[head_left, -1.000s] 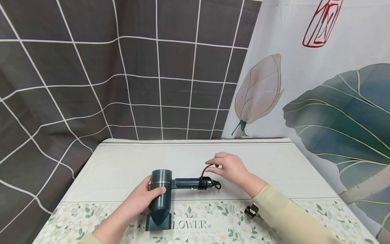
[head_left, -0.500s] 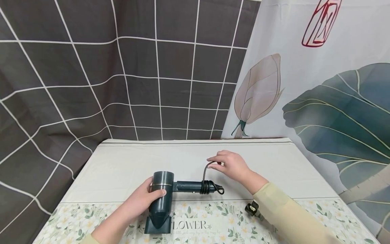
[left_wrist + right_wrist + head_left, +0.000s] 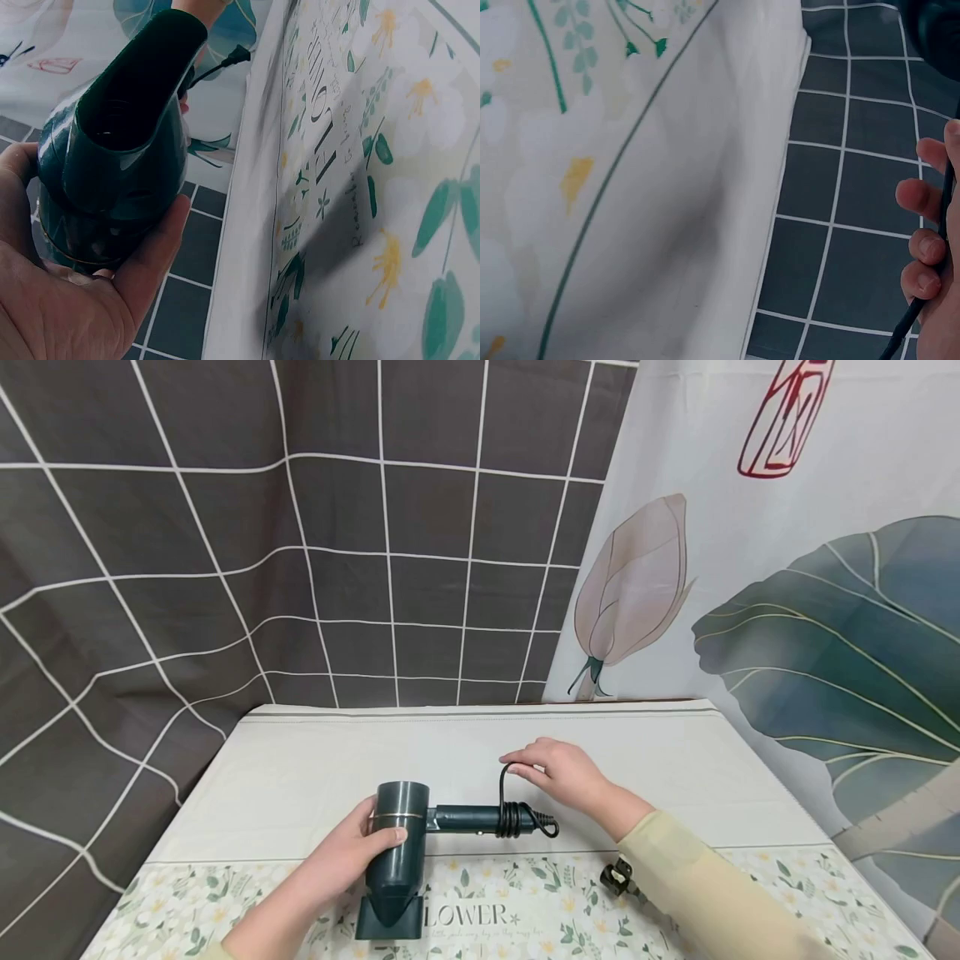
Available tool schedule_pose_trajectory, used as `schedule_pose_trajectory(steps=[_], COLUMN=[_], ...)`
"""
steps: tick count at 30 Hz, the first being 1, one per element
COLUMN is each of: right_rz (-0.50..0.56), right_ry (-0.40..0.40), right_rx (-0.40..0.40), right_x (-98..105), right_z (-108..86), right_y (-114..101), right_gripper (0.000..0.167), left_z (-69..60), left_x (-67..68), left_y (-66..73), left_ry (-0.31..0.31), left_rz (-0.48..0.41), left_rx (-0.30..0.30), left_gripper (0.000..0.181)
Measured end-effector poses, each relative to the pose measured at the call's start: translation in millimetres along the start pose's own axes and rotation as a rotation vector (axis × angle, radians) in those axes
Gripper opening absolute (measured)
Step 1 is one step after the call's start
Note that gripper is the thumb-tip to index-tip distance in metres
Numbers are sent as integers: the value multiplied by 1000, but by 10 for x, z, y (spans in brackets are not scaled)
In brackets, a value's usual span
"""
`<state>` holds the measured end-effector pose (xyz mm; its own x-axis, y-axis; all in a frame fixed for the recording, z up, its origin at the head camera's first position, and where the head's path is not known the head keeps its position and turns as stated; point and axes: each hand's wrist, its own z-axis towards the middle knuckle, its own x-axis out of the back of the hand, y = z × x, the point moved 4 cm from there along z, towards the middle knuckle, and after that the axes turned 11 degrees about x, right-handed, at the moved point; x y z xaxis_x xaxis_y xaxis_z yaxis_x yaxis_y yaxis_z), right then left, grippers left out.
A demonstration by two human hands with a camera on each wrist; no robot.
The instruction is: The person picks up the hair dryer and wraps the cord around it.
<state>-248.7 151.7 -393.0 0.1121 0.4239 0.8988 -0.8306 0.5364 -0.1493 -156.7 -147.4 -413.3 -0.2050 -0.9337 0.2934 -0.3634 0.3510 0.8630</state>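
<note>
My left hand [image 3: 351, 850] grips the barrel of a dark green hair dryer [image 3: 397, 860], thumb across its front, in the head view. The handle points right, and a flat nozzle [image 3: 389, 919] faces the near edge of the table. Several turns of black power cord [image 3: 514, 819] are wound round the handle's end. Above it, my right hand [image 3: 564, 770] pinches a stretch of the cord, which rises from the coils. The plug [image 3: 617, 877] hangs by my right sleeve. In the right wrist view, curled fingers [image 3: 922, 247] hold the cord; the left wrist view looks into the nozzle [image 3: 124, 112].
Beneath the hands is a table with a white and floral cloth [image 3: 315, 760]. A dark grid-patterned curtain [image 3: 435, 585] hangs behind it, and a white sheet with a printed lotus [image 3: 633, 581] hangs at the right.
The hair dryer has shifted slightly right and toward the near edge. My right hand rose a little, then came down and left with the cord, whose free stretch now stands more upright.
</note>
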Motion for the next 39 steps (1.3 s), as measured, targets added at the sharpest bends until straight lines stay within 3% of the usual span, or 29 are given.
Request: schedule_pose_trajectory(steps=[4, 13, 19, 23, 27, 30, 34, 39], right_rz=[-6, -40, 0, 4, -5, -58, -174, -196], right_ry=[-12, 24, 28, 35, 78, 105, 91, 32], right_rx=[30, 121, 102, 107, 12, -34, 32, 56], right_x=[-46, -99, -124, -159, -183, -197, -215, -210], right_z=[0, 13, 2, -14, -46, -63, -38, -11], right_y=[-26, -112, -125, -125, -157, -220, -322, -397], right_gripper=[27, 26, 27, 26, 12, 11, 17, 18], left_z=[-26, -55, -60, -57, -55, -60, -63, -53], left_x=[-18, -48, -62, -63, -67, -79, -90, -99], left_y=[6, 16, 37, 50, 73, 85, 91, 100], left_ry=[-23, -77, -99, -69, -39, -30, -14, 5], left_rz=[-48, -165, -212, -239, -262, -277, -293, -301], left_rx=[-16, 9, -4, -4, -11, -8, 4, 9], left_gripper=[74, 78, 79, 79, 83, 86, 86, 88])
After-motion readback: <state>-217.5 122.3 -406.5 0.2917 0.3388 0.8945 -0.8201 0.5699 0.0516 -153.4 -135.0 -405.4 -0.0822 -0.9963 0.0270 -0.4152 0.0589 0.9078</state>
